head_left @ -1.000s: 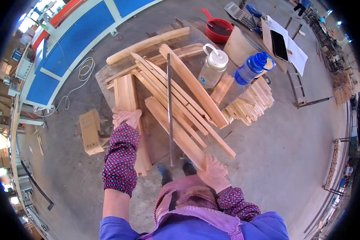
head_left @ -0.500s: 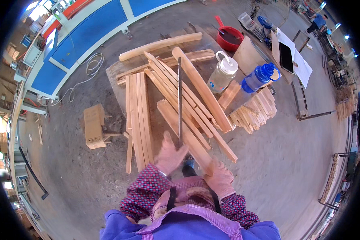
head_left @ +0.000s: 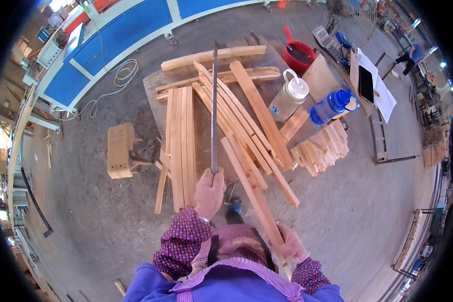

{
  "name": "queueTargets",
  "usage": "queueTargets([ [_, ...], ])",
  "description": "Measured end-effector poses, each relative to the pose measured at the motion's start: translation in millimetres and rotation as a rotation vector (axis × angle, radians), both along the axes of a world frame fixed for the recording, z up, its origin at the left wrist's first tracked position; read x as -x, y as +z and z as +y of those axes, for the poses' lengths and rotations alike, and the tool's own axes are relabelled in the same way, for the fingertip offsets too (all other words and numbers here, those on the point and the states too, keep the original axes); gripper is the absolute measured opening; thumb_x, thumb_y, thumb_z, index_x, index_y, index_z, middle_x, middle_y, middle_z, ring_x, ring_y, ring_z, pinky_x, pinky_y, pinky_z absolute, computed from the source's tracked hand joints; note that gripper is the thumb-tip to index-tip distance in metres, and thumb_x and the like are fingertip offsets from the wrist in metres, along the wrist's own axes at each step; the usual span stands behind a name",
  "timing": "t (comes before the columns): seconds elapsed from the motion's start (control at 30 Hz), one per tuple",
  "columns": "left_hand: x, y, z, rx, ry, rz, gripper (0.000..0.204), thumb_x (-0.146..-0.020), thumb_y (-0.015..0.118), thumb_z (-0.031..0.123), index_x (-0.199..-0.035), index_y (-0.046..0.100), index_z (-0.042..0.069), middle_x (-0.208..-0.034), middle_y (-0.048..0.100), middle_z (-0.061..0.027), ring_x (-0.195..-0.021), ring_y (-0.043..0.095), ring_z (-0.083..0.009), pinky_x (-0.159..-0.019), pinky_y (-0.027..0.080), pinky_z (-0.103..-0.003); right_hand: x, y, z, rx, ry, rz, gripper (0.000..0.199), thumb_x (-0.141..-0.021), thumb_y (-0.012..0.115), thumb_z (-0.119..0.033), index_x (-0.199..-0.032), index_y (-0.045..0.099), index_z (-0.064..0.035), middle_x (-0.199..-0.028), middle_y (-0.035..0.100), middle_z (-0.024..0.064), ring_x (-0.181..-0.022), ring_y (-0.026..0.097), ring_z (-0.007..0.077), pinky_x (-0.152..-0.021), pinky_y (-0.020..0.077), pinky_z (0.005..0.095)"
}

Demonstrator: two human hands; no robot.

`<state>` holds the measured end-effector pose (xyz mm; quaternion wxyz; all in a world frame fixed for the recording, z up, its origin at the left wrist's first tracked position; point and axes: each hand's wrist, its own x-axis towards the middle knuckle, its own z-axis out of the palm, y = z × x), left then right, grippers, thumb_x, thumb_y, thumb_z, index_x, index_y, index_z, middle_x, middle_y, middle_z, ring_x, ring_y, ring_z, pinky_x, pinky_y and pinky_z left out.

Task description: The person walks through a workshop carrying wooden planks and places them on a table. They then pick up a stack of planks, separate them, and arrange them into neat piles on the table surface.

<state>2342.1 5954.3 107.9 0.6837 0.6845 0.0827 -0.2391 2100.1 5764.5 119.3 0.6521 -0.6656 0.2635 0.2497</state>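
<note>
A dusty concrete floor of a workshop is lying under a low board covered with wooden slats. The left hand is closing around the lower end of a long thin metal file, which is pointing away over the slats. The right hand is gripping the near end of one long wooden slat, which is leaning against the pile. A clear bottle and a blue bottle are standing beside the pile.
</note>
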Motion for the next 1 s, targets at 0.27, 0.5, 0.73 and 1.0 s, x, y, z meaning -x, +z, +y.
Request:
queueTargets([
  [0.27,-63.0,8.6,-89.5,0.057,-0.010,0.052,0.019,-0.094,0.051,0.021,-0.094,0.056,0.003,-0.060,0.048,0.0004,-0.046,0.046,-0.0099,-0.041,0.036,-0.027,55.4,2.3,-1.9,-0.205,-0.362,0.000,0.070,-0.069,0.082,-0.014,-0.129,0.049,0.0018,-0.104,0.064,0.0044,-0.090,0.062,0.0115,-0.078,0.0522,0.0278],
  [0.5,-77.9,-45.1,-156.8,-0.137,-0.443,-0.330,0.041,-0.097,0.049,0.030,-0.116,0.055,-0.005,-0.089,0.063,-0.0084,-0.071,0.058,-0.0177,-0.067,0.049,-0.031,57.6,3.2,-9.5,-0.205,-0.491,-0.053,0.065,-0.071,0.080,-0.012,-0.127,0.050,0.0010,-0.102,0.064,0.0047,-0.089,0.063,0.0140,-0.077,0.0529,0.0296],
  [0.73,29.1,17.2,-100.9,0.445,-0.329,0.294,0.055,-0.090,0.060,0.037,-0.131,0.046,0.003,-0.116,0.057,-0.0068,-0.111,0.056,-0.0182,-0.094,0.047,-0.032,34.8,7.6,-13.5,-0.296,-0.402,-0.074,0.071,-0.068,0.082,-0.028,-0.123,0.050,0.0035,-0.105,0.064,0.0073,-0.093,0.064,0.0183,-0.084,0.0530,0.0336],
  [1.0,34.1,27.7,-54.4,0.413,0.154,0.325,0.039,-0.078,0.074,0.006,-0.110,0.054,0.001,-0.091,0.061,-0.0110,-0.086,0.065,-0.0256,-0.077,0.060,-0.044,-62.6,39.2,-11.3,0.375,0.377,-0.222,0.080,-0.074,0.078,-0.036,-0.139,0.043,-0.0045,-0.117,0.063,0.0214,-0.110,0.061,0.0338,-0.092,0.0499,0.0377],
])
